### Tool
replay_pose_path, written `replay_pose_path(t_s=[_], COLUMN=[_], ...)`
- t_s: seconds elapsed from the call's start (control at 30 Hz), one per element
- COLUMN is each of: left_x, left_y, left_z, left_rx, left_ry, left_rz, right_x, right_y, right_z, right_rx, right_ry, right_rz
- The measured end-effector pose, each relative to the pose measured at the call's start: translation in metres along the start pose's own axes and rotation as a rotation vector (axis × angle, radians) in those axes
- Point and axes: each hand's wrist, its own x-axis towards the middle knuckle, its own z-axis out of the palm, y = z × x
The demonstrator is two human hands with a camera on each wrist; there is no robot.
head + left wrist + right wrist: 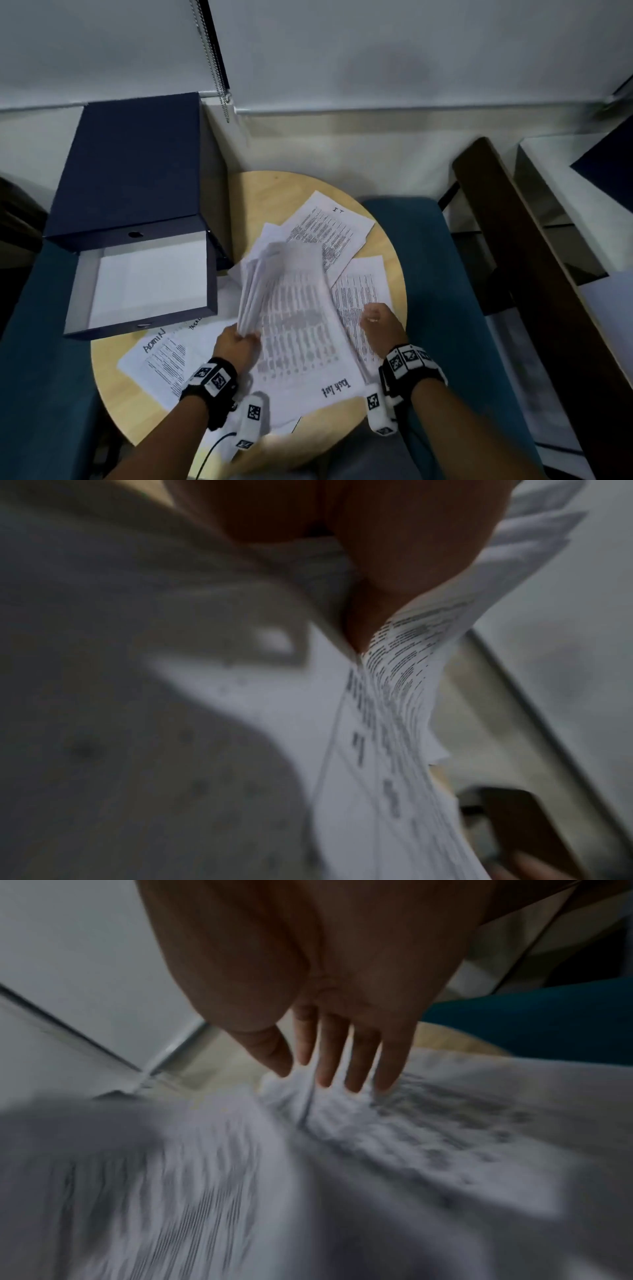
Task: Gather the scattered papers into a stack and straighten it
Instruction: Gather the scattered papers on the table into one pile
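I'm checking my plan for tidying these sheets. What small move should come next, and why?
Probably draw the sheet under the right hand leftward to the bundle gripped by the left hand. The right fingers lie straight on that sheet, and it still lies apart on the round table.

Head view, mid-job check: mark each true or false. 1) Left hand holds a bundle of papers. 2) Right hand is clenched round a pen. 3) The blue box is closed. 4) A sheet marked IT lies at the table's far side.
1) True: the left hand grips a bundle of papers.
2) False: the right hand has straight fingers reaching onto a printed sheet; no pen shows.
3) False: the blue box stands open, lid up.
4) True: the IT sheet lies on the round table.
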Motion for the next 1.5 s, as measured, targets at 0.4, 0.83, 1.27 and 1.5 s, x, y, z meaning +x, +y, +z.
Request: replay_pose_path(t_s=[0.4,0.83,1.27,1.5], left_x=[0.033,0.041,0.03,0.024], left_y=[-0.048,-0.052,-0.048,-0.048], left_z=[0.027,0.023,0.009,-0.002], left_rx=[0.188,0.219,0.231,0.103], left_ry=[-0.035,-0.099,-0.173,-0.228], left_rz=[-0.304,-0.259,-0.241,-0.261], right_x=[0.024,0.013,-0.019,-0.032], right_y=[0.074,0.064,0.05,0.039], right_z=[-0.012,-0.061,-0.085,0.004], right_rx=[-0.204,-0.145,0.43,0.253], right_ry=[0.033,0.096,0.103,-0.08], right_rz=[0.349,0.197,0.185,0.167])
